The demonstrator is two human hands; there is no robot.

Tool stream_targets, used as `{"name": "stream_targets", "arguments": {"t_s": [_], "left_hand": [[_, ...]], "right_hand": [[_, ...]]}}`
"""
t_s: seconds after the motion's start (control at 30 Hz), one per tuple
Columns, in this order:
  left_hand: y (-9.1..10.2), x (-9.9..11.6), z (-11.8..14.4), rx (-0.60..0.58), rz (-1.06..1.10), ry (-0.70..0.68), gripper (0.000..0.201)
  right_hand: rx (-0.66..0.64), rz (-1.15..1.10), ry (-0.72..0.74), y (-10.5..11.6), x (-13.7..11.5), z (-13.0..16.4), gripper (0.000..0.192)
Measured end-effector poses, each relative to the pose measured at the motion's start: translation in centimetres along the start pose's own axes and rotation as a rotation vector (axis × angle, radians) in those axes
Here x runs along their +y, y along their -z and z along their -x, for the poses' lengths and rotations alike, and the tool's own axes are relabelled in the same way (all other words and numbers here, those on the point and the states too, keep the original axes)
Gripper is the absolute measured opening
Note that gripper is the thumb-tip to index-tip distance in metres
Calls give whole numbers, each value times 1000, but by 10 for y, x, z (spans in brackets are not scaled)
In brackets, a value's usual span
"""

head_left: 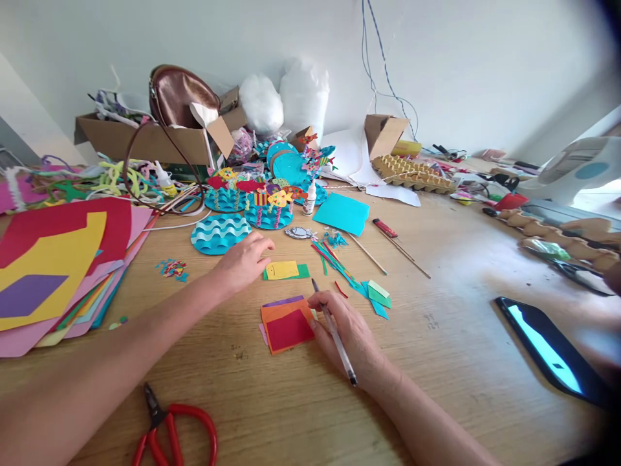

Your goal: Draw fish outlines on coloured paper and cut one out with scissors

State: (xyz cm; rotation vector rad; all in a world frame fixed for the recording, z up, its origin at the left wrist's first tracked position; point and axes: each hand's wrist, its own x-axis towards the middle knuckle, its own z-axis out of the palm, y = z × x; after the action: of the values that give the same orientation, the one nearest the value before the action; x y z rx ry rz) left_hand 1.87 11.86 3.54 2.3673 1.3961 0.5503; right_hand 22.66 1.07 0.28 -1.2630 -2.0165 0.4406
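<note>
My right grip [347,333] is closed around a pen [334,333], which lies slantwise across the fingers with one end pointing up toward the middle of the desk [451,336] and the other back toward my wrist; the fingertips rest at the right edge of a small stack of paper squares [286,323], red on top with orange and purple edges showing beneath. My left grip [242,259] holds nothing: its fingers are loosely spread, palm down, the tips touching the left end of a yellow paper piece [281,270] that lies on a green strip just above the stack. A blue wavy paper disc [218,233] sits just behind the left grip. Large coloured paper sheets [53,265] are fanned out at far left. Red-handled scissors [169,430] lie near the front edge, below my left forearm. Green and teal scraps [376,294] lie right of the pen. A lit phone [548,349] rests at far right, well apart from both grips.
</note>
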Motion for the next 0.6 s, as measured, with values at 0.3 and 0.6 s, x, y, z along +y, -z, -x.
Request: {"name": "stream_targets", "arguments": {"t_s": [0.3, 0.6], "left_hand": [[2, 34, 101, -218, -77, -404, 34], [-20, 34, 117, -246, -133, -392, 26]], "right_hand": [[-31, -136, 25, 9, -17, -2, 18], [-139, -155, -143, -2, -28, 10, 9]]}}
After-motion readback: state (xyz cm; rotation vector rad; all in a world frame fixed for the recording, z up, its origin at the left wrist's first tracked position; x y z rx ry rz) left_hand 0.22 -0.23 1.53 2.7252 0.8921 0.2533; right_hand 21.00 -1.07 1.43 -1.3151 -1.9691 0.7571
